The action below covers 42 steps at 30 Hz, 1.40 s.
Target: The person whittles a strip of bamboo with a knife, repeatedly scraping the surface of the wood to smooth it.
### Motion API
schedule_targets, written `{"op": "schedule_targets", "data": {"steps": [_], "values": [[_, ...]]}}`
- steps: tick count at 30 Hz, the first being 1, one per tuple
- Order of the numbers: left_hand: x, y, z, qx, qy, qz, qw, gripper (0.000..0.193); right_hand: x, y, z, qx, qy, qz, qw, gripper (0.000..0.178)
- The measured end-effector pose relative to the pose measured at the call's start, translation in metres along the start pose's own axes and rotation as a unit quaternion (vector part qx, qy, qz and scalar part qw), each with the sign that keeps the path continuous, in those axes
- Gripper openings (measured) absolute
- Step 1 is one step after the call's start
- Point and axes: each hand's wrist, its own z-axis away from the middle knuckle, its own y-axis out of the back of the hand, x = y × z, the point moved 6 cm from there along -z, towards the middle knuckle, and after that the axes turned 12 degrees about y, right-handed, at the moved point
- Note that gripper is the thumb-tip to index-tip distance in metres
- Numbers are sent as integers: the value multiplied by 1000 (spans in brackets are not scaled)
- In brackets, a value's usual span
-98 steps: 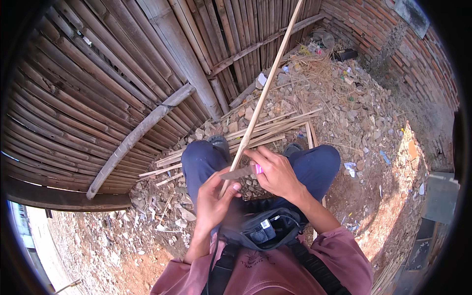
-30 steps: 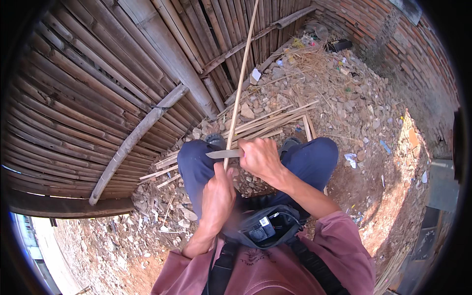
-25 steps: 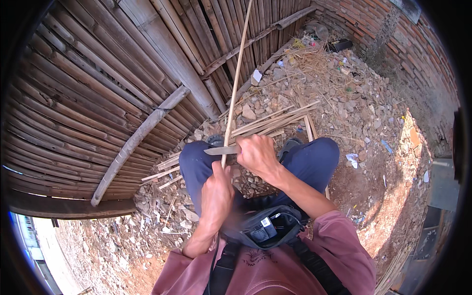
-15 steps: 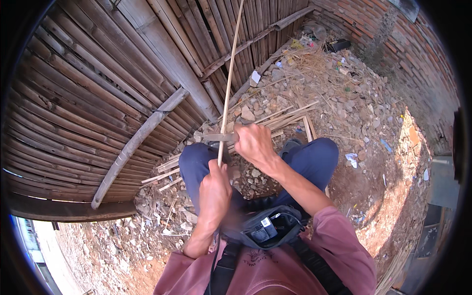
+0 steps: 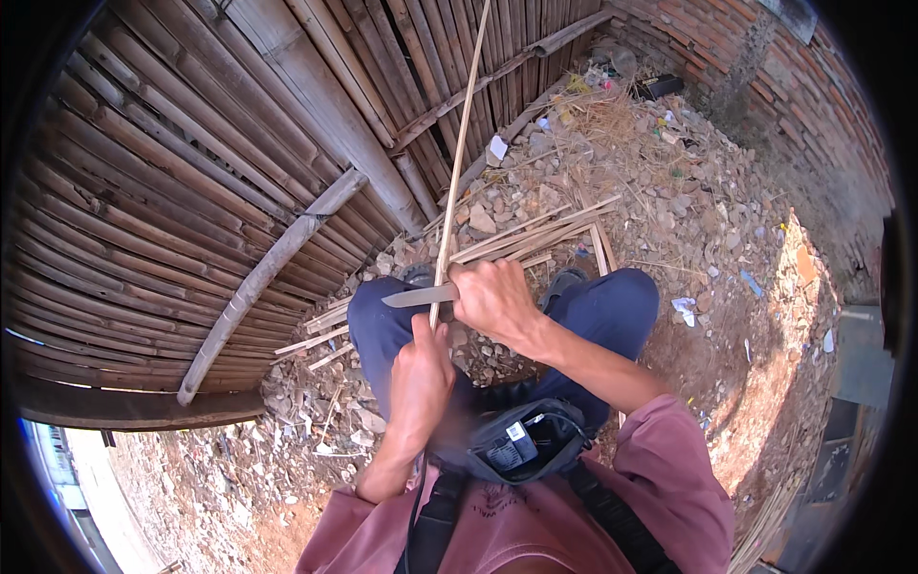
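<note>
A long, thin bamboo strip (image 5: 463, 134) runs up and away from my left hand (image 5: 422, 368), which is closed around its near end. The strip leans slightly right toward its far end, which leaves the top of the picture. My right hand (image 5: 495, 298) grips a knife by its handle, hidden inside the fist. The knife's blade (image 5: 418, 297) points left and lies across the strip, just beyond my left thumb. Both hands are between my knees, close together.
Cut bamboo strips (image 5: 550, 232) lie in a pile beyond my feet. A bamboo wall (image 5: 191, 191) rises on the left, a brick wall (image 5: 803, 105) at the far right. Rubble and litter cover the ground (image 5: 660, 220). A dark pouch (image 5: 526, 445) hangs open at my waist.
My right hand has drawn the knife nearer along the strip, toward my left hand. The strip's far end has tilted a little to the right. My left hand has barely moved.
</note>
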Motion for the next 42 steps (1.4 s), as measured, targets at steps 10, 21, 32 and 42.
{"op": "schedule_targets", "data": {"steps": [10,21,32,42], "values": [[-2,0,15,-63,-10,98,993,12,114,32,-5,65,-98,49,992,19],[17,16,1,-161,63,266,948,35,48,14,19,81,-172,-509,840,24],[16,2,7,-392,75,451,798,67,49,33,-7,164,-205,-646,717,23],[-39,5,34,-406,119,389,818,36,98,59,-14,228,-227,-583,746,29]]}}
